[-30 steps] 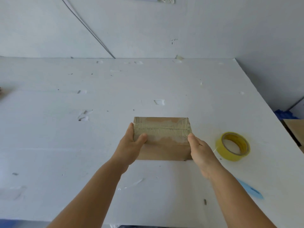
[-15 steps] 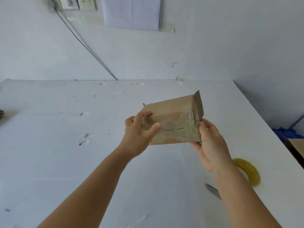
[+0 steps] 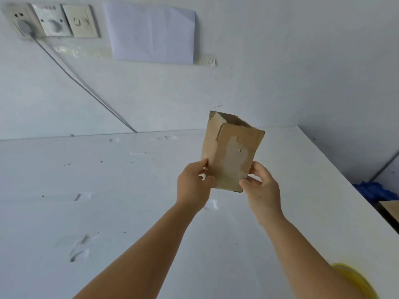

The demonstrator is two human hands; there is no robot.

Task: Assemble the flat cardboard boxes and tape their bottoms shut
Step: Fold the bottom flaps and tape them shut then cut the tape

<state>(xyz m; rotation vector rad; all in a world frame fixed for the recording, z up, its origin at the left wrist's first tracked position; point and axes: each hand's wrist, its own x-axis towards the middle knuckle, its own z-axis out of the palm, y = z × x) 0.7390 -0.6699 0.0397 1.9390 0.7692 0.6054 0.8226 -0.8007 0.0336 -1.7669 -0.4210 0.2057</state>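
Since a moment ago the cardboard box (image 3: 231,152) has been lifted higher and turned from lying on its side to standing on end, open flaps at the top, and the view has tipped up toward the wall. The box is now held in the air above the white worktop (image 3: 108,190), slightly tilted, with a pale patch of old tape residue on the face toward the camera. The left hand (image 3: 193,186) grips the lower left edge, thumb across the front face and fingers curled behind. The right hand (image 3: 262,188) grips the lower right corner, thumb pressing the front near the bottom edge and fingers wrapped round the side. A yellow tape roll (image 3: 356,281) lies on the worktop near the lower right, partly hidden by the right forearm. On the wall are three sockets (image 3: 54,20), one with a cable (image 3: 86,87) running down behind the worktop, and a taped-up sheet of paper (image 3: 151,33).
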